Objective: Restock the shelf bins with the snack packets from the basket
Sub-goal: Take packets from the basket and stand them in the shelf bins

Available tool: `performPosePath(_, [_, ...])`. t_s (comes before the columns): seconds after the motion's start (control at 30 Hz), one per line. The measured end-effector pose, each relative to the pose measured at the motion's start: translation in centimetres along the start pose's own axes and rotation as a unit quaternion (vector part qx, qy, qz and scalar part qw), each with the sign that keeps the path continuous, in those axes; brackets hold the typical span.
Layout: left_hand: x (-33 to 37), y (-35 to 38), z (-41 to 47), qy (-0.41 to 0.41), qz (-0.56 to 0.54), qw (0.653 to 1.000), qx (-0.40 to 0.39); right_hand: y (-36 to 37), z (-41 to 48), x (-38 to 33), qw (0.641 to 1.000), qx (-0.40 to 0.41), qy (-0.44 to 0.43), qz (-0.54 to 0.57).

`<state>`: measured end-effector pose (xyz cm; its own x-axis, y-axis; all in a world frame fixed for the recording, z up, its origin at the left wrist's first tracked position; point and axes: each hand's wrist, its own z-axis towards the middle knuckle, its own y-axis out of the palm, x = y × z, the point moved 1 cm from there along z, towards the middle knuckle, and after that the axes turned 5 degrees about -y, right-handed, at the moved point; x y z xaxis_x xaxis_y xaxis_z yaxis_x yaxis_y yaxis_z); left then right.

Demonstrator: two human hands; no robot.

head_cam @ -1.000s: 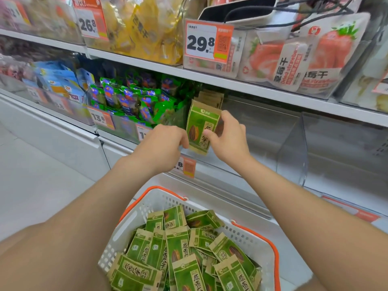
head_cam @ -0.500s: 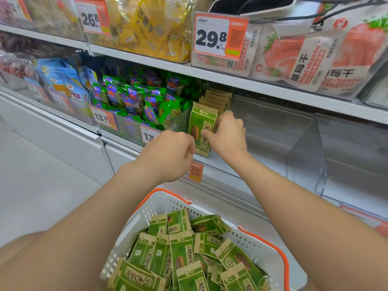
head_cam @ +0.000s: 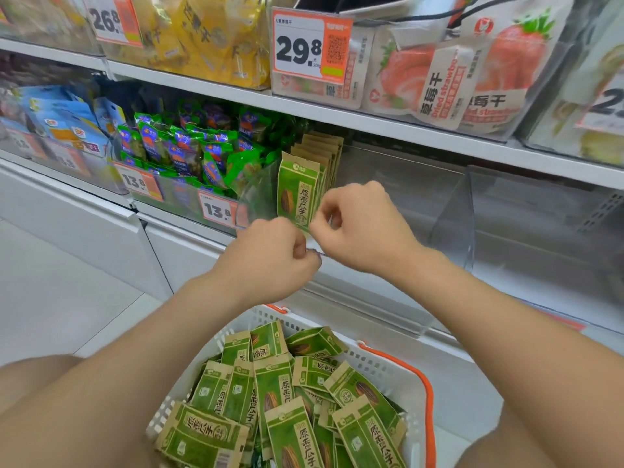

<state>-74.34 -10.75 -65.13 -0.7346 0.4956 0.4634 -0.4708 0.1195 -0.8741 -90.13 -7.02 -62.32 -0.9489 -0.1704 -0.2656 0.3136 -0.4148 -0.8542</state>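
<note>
snack packet [head_cam: 297, 194] upright, just behind right hand [head_cam: 364, 228]

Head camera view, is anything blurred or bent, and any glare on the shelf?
Head view: shelf edges bow from the wide lens; blue packets at far left look soft; the clear divider carries pale reflections; the green packets in the basket read sharp.

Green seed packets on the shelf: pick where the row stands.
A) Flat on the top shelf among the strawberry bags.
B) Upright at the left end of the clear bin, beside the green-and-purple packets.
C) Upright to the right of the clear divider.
B: the row of green packets stands upright at the left end of the clear bin, beside the green-and-purple packets.
</note>
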Motion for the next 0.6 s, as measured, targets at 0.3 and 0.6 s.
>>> performPosePath(0.3, [0.5, 11.7, -3.5, 0.088, 0.245, 0.885, -0.385, 0.4, -10.4, -1.4, 0.859, -0.490, -0.068, -0.129])
performPosePath(0.6, [3.2, 22.7, -10.0, 0.307, 0.314, 0.804, -0.402, 1.4, -13.6, 2.1, 0.814, -0.551, -0.027, -0.182])
